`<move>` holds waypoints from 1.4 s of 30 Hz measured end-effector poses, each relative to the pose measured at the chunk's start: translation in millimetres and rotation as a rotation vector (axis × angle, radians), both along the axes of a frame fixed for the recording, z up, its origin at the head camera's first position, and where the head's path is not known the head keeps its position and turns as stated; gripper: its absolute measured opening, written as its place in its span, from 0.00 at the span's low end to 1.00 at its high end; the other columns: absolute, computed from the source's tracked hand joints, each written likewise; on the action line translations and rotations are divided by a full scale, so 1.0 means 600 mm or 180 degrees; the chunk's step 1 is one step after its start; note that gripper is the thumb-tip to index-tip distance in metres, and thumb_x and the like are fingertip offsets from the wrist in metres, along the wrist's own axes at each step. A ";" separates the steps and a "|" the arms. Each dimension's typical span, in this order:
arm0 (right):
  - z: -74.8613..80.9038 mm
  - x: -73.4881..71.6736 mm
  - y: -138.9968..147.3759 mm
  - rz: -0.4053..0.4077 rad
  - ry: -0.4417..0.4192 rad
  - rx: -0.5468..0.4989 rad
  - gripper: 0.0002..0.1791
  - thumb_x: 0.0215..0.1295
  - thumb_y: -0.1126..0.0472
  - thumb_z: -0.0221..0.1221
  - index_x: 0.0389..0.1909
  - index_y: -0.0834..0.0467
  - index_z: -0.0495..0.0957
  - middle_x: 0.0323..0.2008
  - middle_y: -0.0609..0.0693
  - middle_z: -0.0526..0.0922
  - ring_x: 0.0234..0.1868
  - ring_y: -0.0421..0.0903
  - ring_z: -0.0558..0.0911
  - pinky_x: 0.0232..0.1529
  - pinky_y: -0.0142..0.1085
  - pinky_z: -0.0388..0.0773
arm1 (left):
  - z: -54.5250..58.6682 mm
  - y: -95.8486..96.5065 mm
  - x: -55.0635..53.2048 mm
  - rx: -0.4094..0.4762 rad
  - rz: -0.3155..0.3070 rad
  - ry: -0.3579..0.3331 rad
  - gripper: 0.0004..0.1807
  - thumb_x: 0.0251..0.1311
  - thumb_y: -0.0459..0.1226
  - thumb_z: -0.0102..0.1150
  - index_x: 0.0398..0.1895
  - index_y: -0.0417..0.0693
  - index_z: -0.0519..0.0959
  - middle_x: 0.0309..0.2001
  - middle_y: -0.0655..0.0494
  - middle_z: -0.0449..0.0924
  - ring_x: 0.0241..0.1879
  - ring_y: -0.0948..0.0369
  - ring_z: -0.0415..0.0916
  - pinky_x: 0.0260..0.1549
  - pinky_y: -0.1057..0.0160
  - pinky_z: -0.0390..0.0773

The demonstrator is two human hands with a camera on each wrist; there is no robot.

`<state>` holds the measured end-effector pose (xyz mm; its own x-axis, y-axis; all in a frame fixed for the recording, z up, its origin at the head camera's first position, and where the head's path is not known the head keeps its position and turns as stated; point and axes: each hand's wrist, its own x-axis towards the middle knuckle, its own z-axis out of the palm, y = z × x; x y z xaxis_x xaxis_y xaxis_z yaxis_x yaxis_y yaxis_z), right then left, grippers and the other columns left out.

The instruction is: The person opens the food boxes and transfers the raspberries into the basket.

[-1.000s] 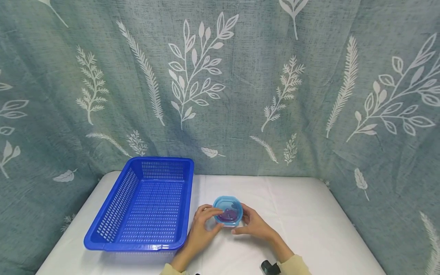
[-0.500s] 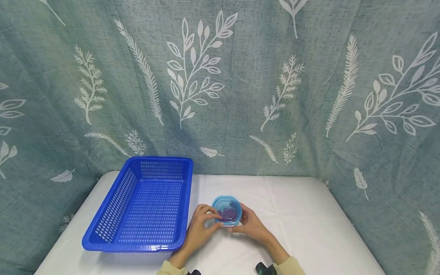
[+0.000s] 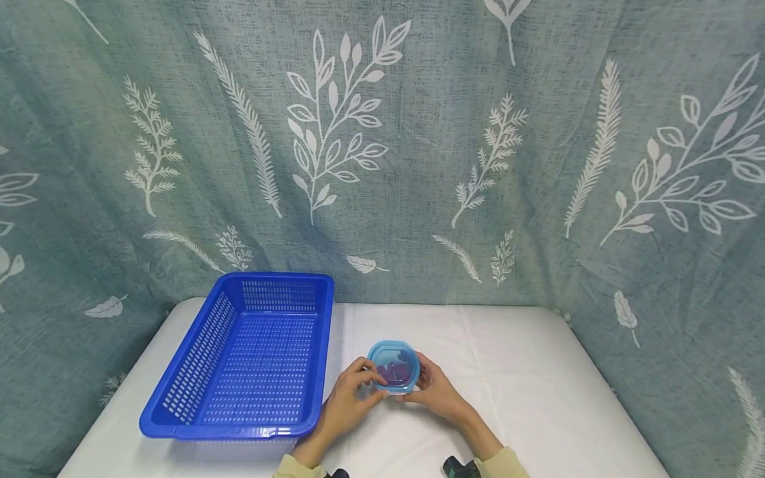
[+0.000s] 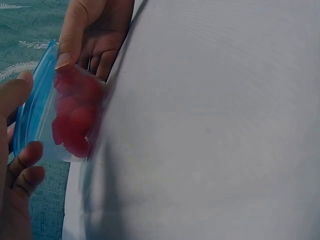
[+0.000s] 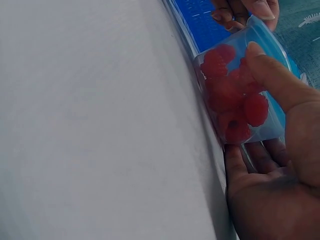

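A small clear tub point(image 4: 46, 132) with a translucent blue lid point(image 3: 390, 348) stands on the white cloth in front of me. Several red raspberries point(image 5: 225, 92) show through its wall. My right hand point(image 3: 441, 394) grips the tub from the right, thumb on the near wall and fingers behind. At the lid's near-left edge, my left hand point(image 3: 349, 399) pinches with a finger over the top and the thumb below. Whether the lid is loose on that side I cannot tell.
A blue plastic basket point(image 3: 325, 345) with perforated walls stands on the white-covered table point(image 3: 526, 398), close by my left forearm. A green leaf-patterned curtain point(image 3: 418, 166) hangs behind the table and at both sides.
My right thumb has come in against the tub's near side. My left finger has shifted toward the lid's near-left edge. The tub has stayed almost in place.
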<state>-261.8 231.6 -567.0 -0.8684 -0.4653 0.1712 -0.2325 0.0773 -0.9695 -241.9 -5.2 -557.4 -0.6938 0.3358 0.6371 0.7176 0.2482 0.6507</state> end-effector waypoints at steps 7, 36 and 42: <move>-0.001 0.001 0.001 -0.0023 -0.0033 -0.0004 0.51 0.52 0.71 0.74 0.76 0.62 0.57 0.71 0.65 0.66 0.73 0.64 0.65 0.68 0.31 0.68 | 0.006 0.001 0.002 -0.0205 -0.0013 -0.0222 0.07 0.56 0.31 0.73 0.34 0.46 0.83 0.40 0.56 0.74 0.38 0.60 0.75 0.37 0.61 0.79; 0.007 0.003 -0.001 -0.0139 -0.0223 0.0124 0.53 0.52 0.70 0.75 0.76 0.60 0.56 0.72 0.63 0.66 0.74 0.62 0.65 0.68 0.32 0.67 | 0.021 0.005 0.012 -0.0610 0.0533 -0.0183 0.05 0.60 0.38 0.71 0.31 0.55 0.82 0.39 0.66 0.77 0.33 0.60 0.77 0.33 0.71 0.74; 0.008 0.002 -0.001 -0.0139 -0.0258 0.0127 0.53 0.51 0.70 0.75 0.76 0.61 0.56 0.72 0.63 0.66 0.75 0.62 0.64 0.68 0.31 0.68 | 0.020 0.003 0.008 -0.0584 0.0346 -0.0117 0.07 0.54 0.33 0.75 0.34 0.50 0.85 0.38 0.63 0.77 0.34 0.58 0.76 0.35 0.69 0.74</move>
<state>-260.7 231.3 -562.2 -0.8983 -0.4317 0.0815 -0.1489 0.1246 -0.9810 -237.1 -3.3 -545.2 -0.7540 0.3657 0.5456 0.6566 0.4396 0.6128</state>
